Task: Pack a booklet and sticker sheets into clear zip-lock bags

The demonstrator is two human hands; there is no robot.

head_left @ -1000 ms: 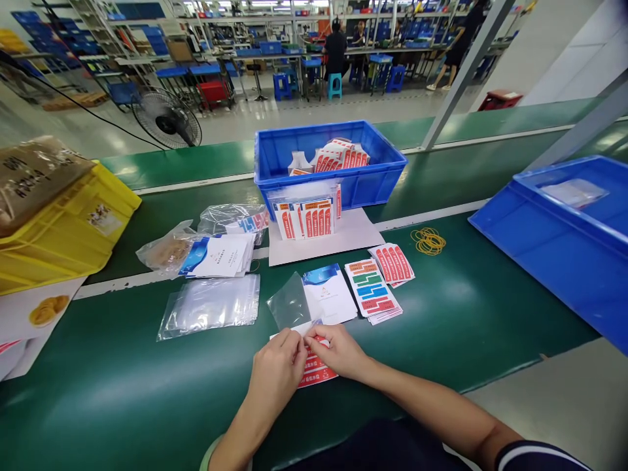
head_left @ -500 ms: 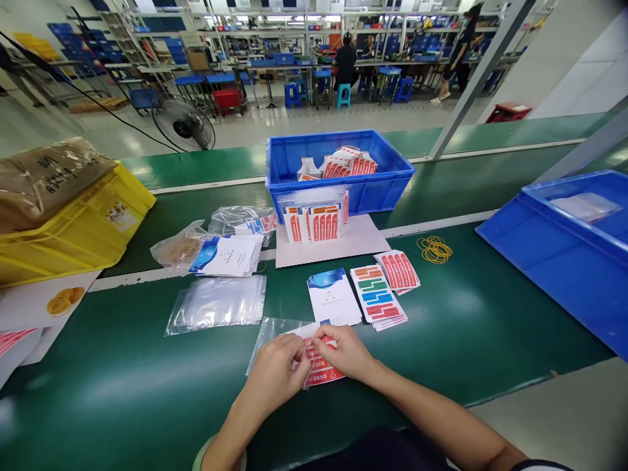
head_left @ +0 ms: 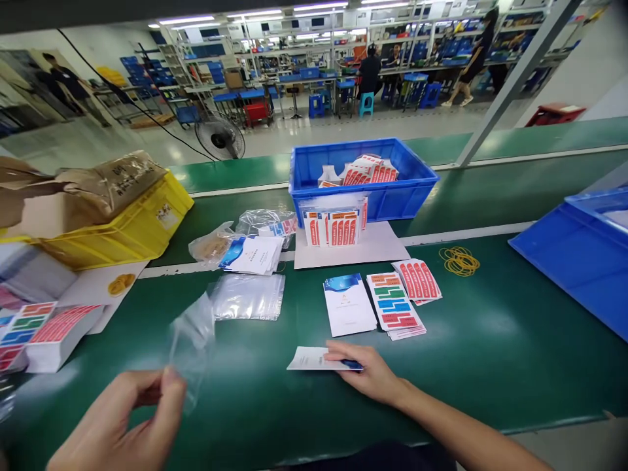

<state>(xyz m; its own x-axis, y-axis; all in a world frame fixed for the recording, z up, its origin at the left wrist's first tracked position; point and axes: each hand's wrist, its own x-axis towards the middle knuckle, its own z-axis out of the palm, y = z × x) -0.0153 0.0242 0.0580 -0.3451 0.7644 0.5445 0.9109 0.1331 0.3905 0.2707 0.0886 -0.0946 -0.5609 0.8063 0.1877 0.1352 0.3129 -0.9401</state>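
Observation:
Between thumb and fingers, my left hand [head_left: 130, 418] pinches a clear plastic bag [head_left: 192, 343], raised over the left part of the bench. My right hand [head_left: 366, 373] grips a small stack of white printed cards [head_left: 311, 358] with a dark blue corner, tilted just above the green surface. Beyond it lie a blue-and-white booklet pile [head_left: 348, 307], sheets of coloured labels [head_left: 396, 301] and red-and-white label sheets [head_left: 418, 280]. A stack of clear bags [head_left: 249, 297] rests behind the held bag, and another booklet pile [head_left: 252, 255] lies behind that.
A blue bin [head_left: 366, 196] holds packed labels, with a filled bag [head_left: 332, 227] leaning on its front. Yellow rubber bands [head_left: 459, 261] lie at right, near another blue bin [head_left: 579, 242]. A yellow crate [head_left: 147, 226] with brown packaging stands left, and label stacks [head_left: 63, 337] sit before it.
My hands have moved apart: the left has gone left with the clear bag, while the right now holds the cards separately. The red label sheet no longer shows between them. The view has turned left.

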